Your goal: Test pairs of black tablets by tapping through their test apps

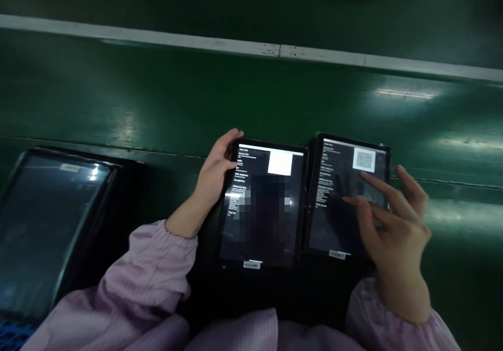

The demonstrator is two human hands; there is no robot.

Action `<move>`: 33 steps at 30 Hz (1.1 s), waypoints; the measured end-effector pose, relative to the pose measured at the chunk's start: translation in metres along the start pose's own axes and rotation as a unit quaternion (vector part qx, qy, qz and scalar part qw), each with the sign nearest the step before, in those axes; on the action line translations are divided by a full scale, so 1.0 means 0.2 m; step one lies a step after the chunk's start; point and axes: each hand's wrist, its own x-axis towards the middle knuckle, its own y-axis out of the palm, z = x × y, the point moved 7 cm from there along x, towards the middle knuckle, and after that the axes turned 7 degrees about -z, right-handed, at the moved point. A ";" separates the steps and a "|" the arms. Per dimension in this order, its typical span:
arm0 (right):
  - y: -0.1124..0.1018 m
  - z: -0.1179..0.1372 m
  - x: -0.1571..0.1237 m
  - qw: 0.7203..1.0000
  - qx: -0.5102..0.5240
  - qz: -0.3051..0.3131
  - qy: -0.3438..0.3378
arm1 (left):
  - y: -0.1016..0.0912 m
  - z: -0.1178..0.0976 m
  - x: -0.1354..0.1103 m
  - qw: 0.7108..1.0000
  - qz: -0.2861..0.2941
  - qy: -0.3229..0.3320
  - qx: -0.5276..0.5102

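Observation:
Two tablets with lit dark screens stand side by side in front of me. My left hand (216, 170) holds the left tablet (261, 225) by its upper left edge, thumb at the front edge and fingertips at the top corner. Its screen shows lines of white text and a white square; the middle is blurred out. Over the right tablet (328, 230) is my right hand (396, 225), fingers spread and holding nothing. Whether a fingertip touches the glass I cannot tell. That screen has text and a square code. Each tablet has a small white label at the bottom.
A stack of dark tablets (51, 220) lies at the left, its top screen unlit. Part of a blue mesh crate (15, 335) shows below it. The green work surface (176, 89) runs across, with a pale metal strip (220, 44) behind.

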 end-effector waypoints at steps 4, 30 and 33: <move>-0.07 -0.08 0.00 0.999 -0.009 -0.033 0.039 | -0.01 0.01 0.00 1.000 0.016 -0.001 0.018; -0.03 -0.20 0.02 0.993 -0.091 -0.009 0.079 | -0.02 0.01 0.03 0.999 0.018 0.001 0.038; -0.06 -0.18 -0.02 0.992 -0.075 -0.001 0.103 | -0.03 0.00 0.03 0.999 0.011 0.001 0.047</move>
